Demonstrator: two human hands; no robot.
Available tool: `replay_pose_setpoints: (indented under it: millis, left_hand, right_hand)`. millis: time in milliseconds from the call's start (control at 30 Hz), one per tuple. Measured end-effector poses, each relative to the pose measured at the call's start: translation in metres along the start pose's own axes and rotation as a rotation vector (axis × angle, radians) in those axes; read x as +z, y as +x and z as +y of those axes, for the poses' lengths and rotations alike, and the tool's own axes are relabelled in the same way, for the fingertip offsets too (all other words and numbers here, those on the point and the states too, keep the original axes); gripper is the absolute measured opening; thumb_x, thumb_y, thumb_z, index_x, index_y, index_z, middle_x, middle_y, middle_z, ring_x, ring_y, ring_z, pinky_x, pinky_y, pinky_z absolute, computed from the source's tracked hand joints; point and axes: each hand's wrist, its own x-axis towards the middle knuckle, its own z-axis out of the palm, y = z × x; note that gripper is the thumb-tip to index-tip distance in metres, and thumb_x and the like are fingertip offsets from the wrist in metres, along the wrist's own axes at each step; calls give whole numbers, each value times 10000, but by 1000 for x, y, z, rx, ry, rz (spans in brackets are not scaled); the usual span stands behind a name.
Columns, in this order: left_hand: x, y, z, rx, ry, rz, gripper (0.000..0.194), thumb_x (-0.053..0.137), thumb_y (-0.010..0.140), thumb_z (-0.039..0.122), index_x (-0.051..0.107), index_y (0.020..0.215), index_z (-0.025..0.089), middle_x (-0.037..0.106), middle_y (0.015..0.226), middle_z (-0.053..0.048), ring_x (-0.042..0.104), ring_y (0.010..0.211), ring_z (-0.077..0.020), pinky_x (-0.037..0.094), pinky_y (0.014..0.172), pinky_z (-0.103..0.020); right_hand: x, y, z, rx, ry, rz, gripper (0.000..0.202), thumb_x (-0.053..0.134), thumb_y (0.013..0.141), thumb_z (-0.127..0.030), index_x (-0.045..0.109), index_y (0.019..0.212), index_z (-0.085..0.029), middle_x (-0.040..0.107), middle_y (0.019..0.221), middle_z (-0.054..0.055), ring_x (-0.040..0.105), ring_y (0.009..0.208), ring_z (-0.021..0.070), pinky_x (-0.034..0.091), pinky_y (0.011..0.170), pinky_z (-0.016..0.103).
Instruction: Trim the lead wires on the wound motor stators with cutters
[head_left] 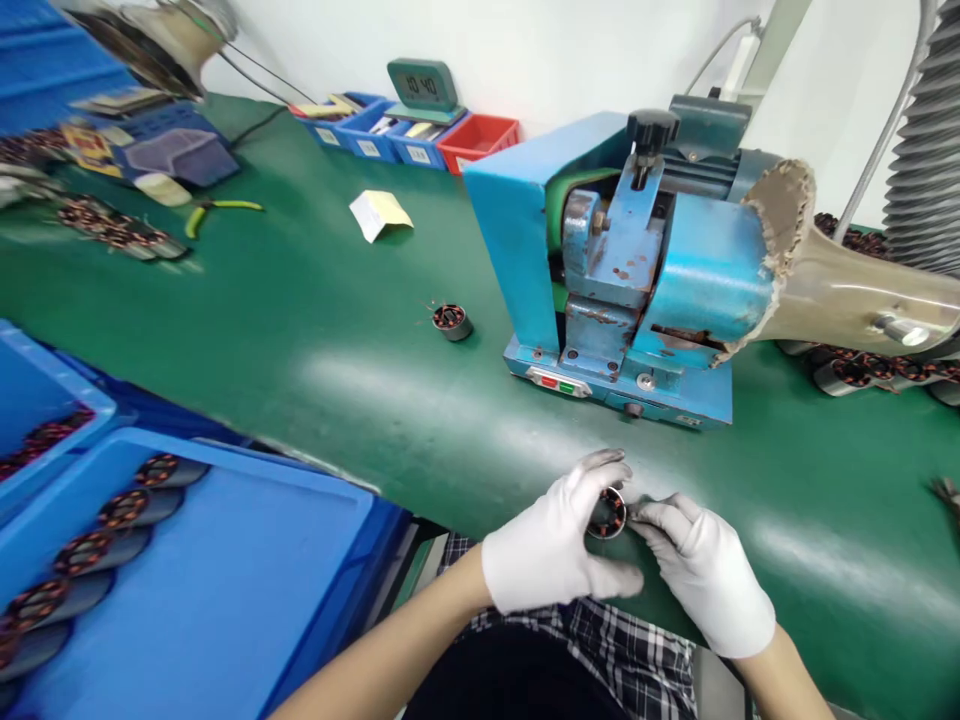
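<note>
Near the front edge of the green table, my gloved left hand (pixel 559 540) is wrapped round a metal ring-shaped part (pixel 607 513) with copper windings inside. My gloved right hand (pixel 697 560) is at the right side of that part, its thumb and fingertips pinched together close to the rim; what they hold, if anything, is too small to tell. A similar wound part (pixel 452 322) with loose wire ends stands on the table further back, left of the blue machine (pixel 630 270).
At the left a blue tray (pixel 240 560) holds a row of wound parts. Yellow-green pliers (pixel 217 208), a folded paper (pixel 381 214), a red bin (pixel 480 140) and a clock (pixel 424 85) are further back. More wound parts (pixel 862 372) lie at the right.
</note>
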Motion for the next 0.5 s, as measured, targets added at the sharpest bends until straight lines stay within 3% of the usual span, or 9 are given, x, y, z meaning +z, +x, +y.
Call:
replay_pose_setpoints:
  millis: [67, 200, 267, 400, 500]
  left_hand:
    - [-6, 2, -7, -38, -16, -54, 830, 805, 535, 328, 366, 1219, 155, 343, 1348, -193, 354, 1263, -314, 379, 999, -445]
    - [-12, 7, -15, -45, 48, -88, 565, 827, 526, 368, 546, 986, 198, 498, 1236, -112, 471, 1161, -275, 408, 963, -412]
    - [-10, 9, -13, -35, 30, -34, 592, 836, 496, 396, 550, 977, 201, 530, 1186, -96, 500, 1122, -265, 431, 936, -394]
    - [-1, 7, -1, -94, -50, 79, 488, 760, 628, 316, 525, 1044, 215, 562, 1089, -66, 575, 986, -230, 501, 822, -357]
    - [2, 3, 9, -79, -47, 133, 299, 660, 731, 246, 540, 1004, 226, 591, 964, -46, 608, 869, -207, 525, 757, -353]
  right_hand:
    - [7, -1, 1, 87, 111, 22, 193, 419, 899, -198, 609, 908, -227, 605, 748, 18, 592, 617, 130, 466, 578, 223]
    - [12, -2, 0, 62, 150, 104, 258, 375, 912, -181, 630, 939, -213, 583, 711, 23, 580, 578, 118, 468, 549, 210]
    - [8, -3, -2, 29, 104, 144, 295, 359, 900, -142, 644, 939, -202, 556, 687, 27, 560, 556, 113, 450, 511, 200]
    - [-9, 2, -13, 47, 81, 250, 305, 372, 864, -112, 660, 868, -215, 520, 651, 15, 522, 507, 106, 405, 444, 189]
    - [-22, 11, -22, 132, 236, 299, 226, 466, 838, -178, 657, 722, -217, 523, 611, 1, 527, 503, 108, 421, 462, 190]
